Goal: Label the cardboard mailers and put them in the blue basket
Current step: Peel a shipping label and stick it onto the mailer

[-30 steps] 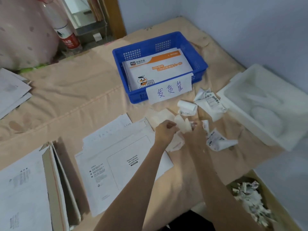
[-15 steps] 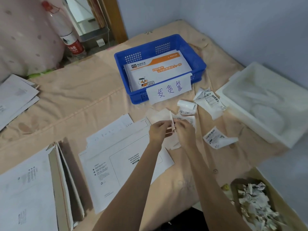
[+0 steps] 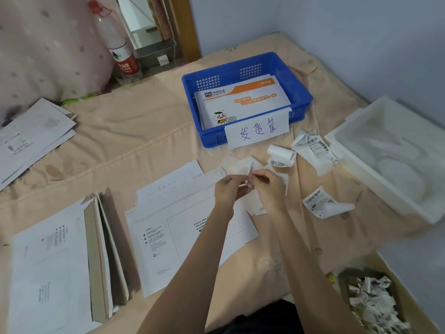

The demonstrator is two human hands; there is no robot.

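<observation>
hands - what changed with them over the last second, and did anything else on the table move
A second ago both hands reached among the loose slips near the label roll. Now the left hand and right hand have drawn back toward the person, over the top mailer, pinching one label slip between them. The blue basket with its mailers, the white tub and the other crumpled labels stayed put.

Blue basket [image 3: 301, 92], white-and-orange mailer [image 3: 240, 102], white tub [image 3: 337, 138], peach cloth [image 3: 144, 131].

"sto express" and "95543" on the top mailer [image 3: 243, 102] in the blue basket [image 3: 298, 92], handwritten sign [image 3: 257, 130] — "发货筐"
</observation>
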